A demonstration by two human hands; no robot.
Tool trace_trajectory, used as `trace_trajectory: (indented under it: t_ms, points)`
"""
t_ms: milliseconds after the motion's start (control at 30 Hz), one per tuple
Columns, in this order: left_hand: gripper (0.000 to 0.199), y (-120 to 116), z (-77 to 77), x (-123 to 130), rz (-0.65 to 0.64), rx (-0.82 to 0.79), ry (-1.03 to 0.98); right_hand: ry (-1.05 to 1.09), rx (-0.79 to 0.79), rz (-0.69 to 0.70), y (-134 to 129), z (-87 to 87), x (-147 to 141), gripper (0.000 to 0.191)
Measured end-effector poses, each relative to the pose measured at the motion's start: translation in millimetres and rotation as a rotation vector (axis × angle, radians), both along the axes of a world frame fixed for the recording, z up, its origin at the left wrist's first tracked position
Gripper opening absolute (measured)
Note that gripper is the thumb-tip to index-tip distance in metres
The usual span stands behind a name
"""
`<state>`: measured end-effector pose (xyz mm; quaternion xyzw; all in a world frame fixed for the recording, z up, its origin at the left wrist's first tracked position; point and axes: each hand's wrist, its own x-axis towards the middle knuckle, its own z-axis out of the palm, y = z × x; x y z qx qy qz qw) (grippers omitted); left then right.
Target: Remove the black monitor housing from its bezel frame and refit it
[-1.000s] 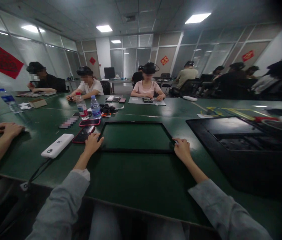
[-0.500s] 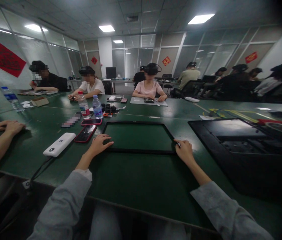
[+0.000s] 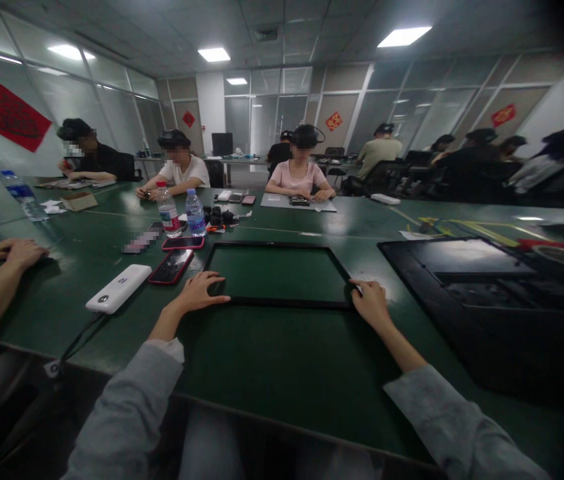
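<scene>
A thin black rectangular bezel, like a screen surround, lies flat on the green table in front of me. My left hand rests at its near left corner, fingers spread and thumb stretched along the near edge. At the right side of the bezel, my right hand is closed, its fingertips pinched by the near right corner. Something small with a pale bit shows between those fingers, too hidden to name. Right of that hand lies a large black panel with a recessed back.
Left of the bezel are a white power bank with a cable, red-edged phones, and two bottles. Another person's hands rest at the far left. Across the table other people sit working.
My left thumb has slid slightly right and down along the bezel's near edge, spreading wider from the fingers. My right hand stays almost where it was.
</scene>
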<state>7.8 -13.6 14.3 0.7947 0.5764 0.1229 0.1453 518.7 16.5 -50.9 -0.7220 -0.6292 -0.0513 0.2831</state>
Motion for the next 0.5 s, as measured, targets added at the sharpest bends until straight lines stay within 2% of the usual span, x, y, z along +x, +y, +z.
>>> trace_trajectory:
  t_ms: [500]
  points:
    - [0.096, 3.1, -1.2, -5.9, -0.056, -0.058, 0.034, 0.006, 0.010, 0.000, -2.8, 1.4, -0.3, 0.041]
